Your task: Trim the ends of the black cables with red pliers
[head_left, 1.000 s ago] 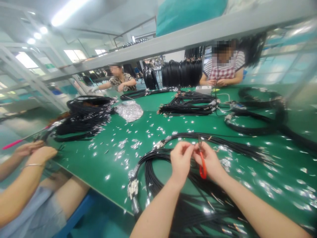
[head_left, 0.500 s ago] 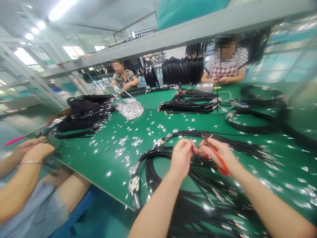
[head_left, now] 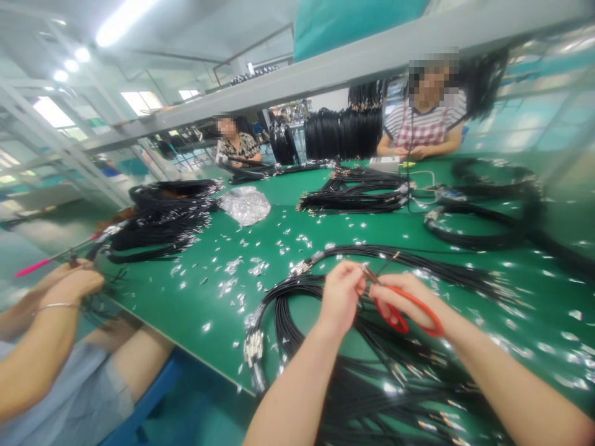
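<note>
My right hand (head_left: 405, 293) grips a pair of red-handled scissors (head_left: 434, 322), the blades pointing at my left fingertips. My left hand (head_left: 341, 296) is closed in a pinch on a thin black cable, most of which its fingers hide. A short dark length of cable (head_left: 387, 264) with a copper-coloured tip sticks up just past the blades. Below both hands lies a looped bundle of black cables (head_left: 290, 316) with silver connectors (head_left: 253, 347) at its left. Loose cable ends (head_left: 400, 371) fan out under my right forearm.
Silvery scraps (head_left: 227, 286) litter the green table (head_left: 260, 248). A clear bag (head_left: 246, 205) and more cable bundles (head_left: 162, 217) lie farther back. At left, a co-worker's hands (head_left: 77, 285) work at the table edge. Two other people sit across. A grey beam (head_left: 260, 87) crosses above.
The scissors have turned in my right hand: both red loops now show, and the blades reach my left fingertips. The co-worker across at left has drawn their hands back.
</note>
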